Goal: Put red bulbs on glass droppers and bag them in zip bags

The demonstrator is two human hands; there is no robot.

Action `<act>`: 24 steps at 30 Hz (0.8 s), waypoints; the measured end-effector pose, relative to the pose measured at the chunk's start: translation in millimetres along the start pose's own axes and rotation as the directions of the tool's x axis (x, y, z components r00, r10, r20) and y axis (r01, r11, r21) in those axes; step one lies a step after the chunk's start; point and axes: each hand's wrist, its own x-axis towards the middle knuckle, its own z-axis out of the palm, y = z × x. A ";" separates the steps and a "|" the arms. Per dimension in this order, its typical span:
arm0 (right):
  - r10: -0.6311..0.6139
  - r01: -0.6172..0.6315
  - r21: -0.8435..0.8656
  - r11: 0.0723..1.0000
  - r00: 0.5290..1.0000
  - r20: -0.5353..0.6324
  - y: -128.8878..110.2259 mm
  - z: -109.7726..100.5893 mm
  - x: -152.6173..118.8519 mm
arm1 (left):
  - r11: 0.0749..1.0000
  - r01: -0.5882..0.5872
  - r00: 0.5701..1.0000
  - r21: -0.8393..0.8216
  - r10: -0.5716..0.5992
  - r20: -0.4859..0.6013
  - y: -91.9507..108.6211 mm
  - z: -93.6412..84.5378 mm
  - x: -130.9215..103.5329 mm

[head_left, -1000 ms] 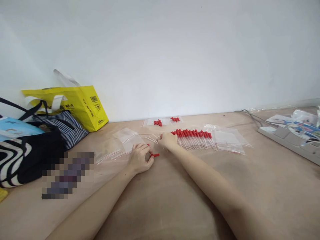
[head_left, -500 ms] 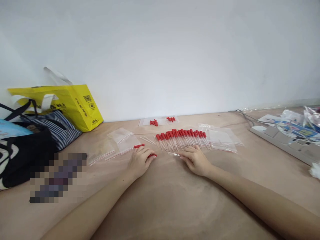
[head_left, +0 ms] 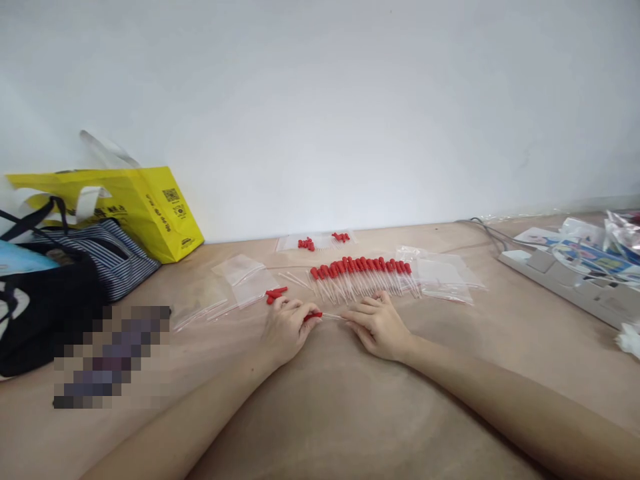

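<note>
Around the hands the surface was crowded. A row of red-topped sticks (head_left: 363, 275) fanned out at 1 o'clock, between the right hand (head_left: 377, 327) and the wall (head_left: 350, 120). Loose pale sticks (head_left: 295, 280) lay at 11 o'clock, and loose red pieces (head_left: 277, 294) sat at 10, just beyond the fingers of the left hand (head_left: 291, 327). Clear bags lay flat on both sides, the left bags (head_left: 245, 279) at 10 and the right bags (head_left: 444, 275) at 2. At 12, near the wall, clear packaging (head_left: 325, 243) bore more red pieces.

Farther out, a yellow bag (head_left: 170, 223), a striped bag (head_left: 113, 257) and a black bag (head_left: 55, 307) crowded together around 10, with a pixelated object (head_left: 113, 360) between 8 and 9. A pale grey case (head_left: 560, 280) stood near 3, with a cable (head_left: 487, 228) behind it and wrappers beside it.

The tabletop was tan and smooth, meeting the plain pale wall.

The two hands were apart: the left pinched one red piece (head_left: 313, 316), the right one thin clear stick (head_left: 334, 317), which bridged the gap to that piece. There were two clusters on the far packaging, at least two loose red pieces, and over a dozen red tops in the row, too overlapped for an exact count.
</note>
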 end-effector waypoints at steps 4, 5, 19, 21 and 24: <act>-0.002 0.002 0.001 1.000 1.000 0.014 -1.7 0.5 1.2 | 0.999 -0.037 0.998 -0.005 0.037 -0.053 0.3 1.8 0.2; -0.001 0.001 0.003 1.000 1.000 0.014 -2.2 1.0 1.7 | 0.999 -0.043 0.997 -0.008 0.043 -0.061 0.5 2.1 0.2; -0.143 0.142 -0.046 0.989 0.989 -0.031 0.5 2.6 6.6 | 0.997 -0.055 0.998 -0.050 0.054 -0.023 9.4 -1.5 -0.5; -0.178 0.175 -0.071 0.982 0.983 -0.032 2.1 3.2 6.6 | 0.996 -0.065 0.998 -0.066 0.065 0.004 10.2 -2.2 -0.7; -0.194 0.190 -0.074 0.979 0.980 -0.045 2.0 4.0 7.2 | 0.994 -0.075 0.997 -0.077 0.077 0.016 11.4 -3.0 -0.9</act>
